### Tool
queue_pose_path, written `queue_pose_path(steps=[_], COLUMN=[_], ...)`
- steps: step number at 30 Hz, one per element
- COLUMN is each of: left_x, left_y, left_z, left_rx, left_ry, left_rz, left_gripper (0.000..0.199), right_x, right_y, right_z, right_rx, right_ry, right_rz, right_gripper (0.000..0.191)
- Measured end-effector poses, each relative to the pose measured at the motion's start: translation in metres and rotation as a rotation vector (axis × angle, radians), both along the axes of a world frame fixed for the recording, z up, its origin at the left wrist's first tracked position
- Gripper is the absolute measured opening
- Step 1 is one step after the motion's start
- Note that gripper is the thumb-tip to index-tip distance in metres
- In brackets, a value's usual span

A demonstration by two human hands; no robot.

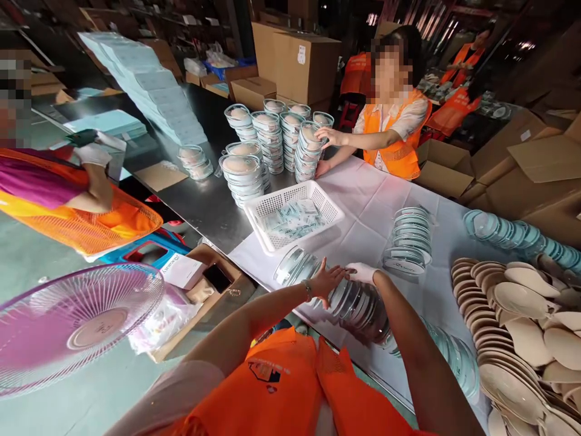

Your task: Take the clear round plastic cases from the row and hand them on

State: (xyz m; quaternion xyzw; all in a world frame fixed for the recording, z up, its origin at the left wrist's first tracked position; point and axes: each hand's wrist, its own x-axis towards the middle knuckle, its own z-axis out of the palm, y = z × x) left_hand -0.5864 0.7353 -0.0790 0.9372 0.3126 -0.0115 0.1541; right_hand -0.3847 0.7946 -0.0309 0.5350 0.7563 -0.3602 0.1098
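Observation:
My left hand (325,281), bare with a bracelet at the wrist, has its fingers spread over a row of round clear-lidded packs (358,306) lying along the near table edge. My right hand (362,273) wears a white glove, and its outstretched fingers meet the fingertips of the left. Neither hand visibly grips a pack. Just beyond them stands a white perforated basket (256,221) with small printed sachets (297,217) in it. To the right, a stack of round light-blue packs (408,239) leans on the white cloth.
Beige rounded pieces (521,339) are piled at the right, near a row of light-blue packs (521,233). Across the table, a co-worker (394,121) touches stacked tubs (272,136). Another person (68,188) works at left. A fan (86,327) stands near-left beside an open carton (222,303).

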Motion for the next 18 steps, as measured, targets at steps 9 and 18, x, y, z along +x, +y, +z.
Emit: queue_pose_path(steps=[9, 18], left_x=[-0.005, -0.002], left_y=[-0.007, -0.006], left_z=[0.006, 0.007], left_rx=[0.003, -0.031], left_ry=[-0.041, -0.019], left_rz=[0.035, 0.038], left_gripper=[0.122, 0.116], right_x=[0.005, -0.02], right_y=[0.003, 0.009], right_z=[-0.014, 0.011], right_rx=[-0.051, 0.026], right_ry=[0.033, -0.281], right_rz=[0.08, 0.125], right_gripper=[0.033, 0.023])
